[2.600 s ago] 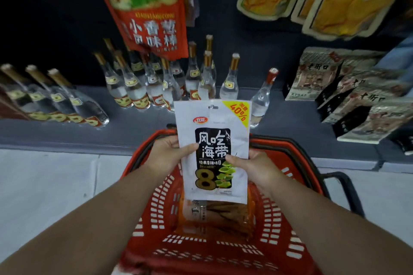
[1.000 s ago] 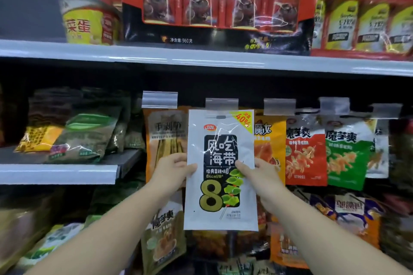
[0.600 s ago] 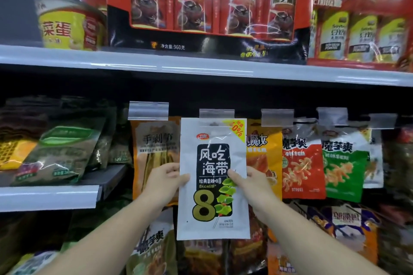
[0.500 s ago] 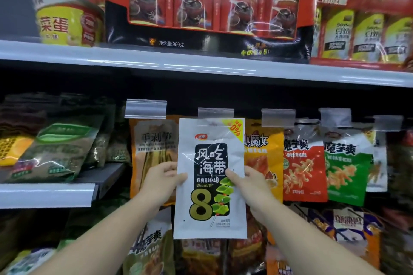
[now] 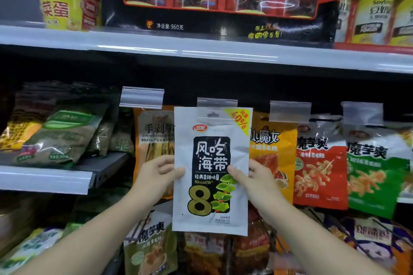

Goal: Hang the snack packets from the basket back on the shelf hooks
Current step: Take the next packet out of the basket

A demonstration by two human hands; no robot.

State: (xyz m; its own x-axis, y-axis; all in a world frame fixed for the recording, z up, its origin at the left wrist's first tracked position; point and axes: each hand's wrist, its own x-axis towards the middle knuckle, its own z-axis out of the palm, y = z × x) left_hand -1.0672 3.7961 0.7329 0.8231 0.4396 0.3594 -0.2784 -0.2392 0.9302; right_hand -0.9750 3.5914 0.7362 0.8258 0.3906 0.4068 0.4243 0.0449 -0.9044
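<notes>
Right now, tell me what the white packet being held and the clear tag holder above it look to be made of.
White packet: thin plastic film, semi-matte, judging by its soft creases and dull sheen; possibly foil-lined, which cannot be seen. Clear tag holder: translucent rigid plastic, glossy, with light streaks along its straight edges.

Single head view, facing shelf (image 5: 201,51) close, edges blurred.

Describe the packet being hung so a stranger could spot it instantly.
Below the long grey shelf edge, find the row of hooks with clear price tags. The white packet sits under the second tag, held in both hands. Alone among orange, red and green neighbours, it carries a big gold 8.
</notes>
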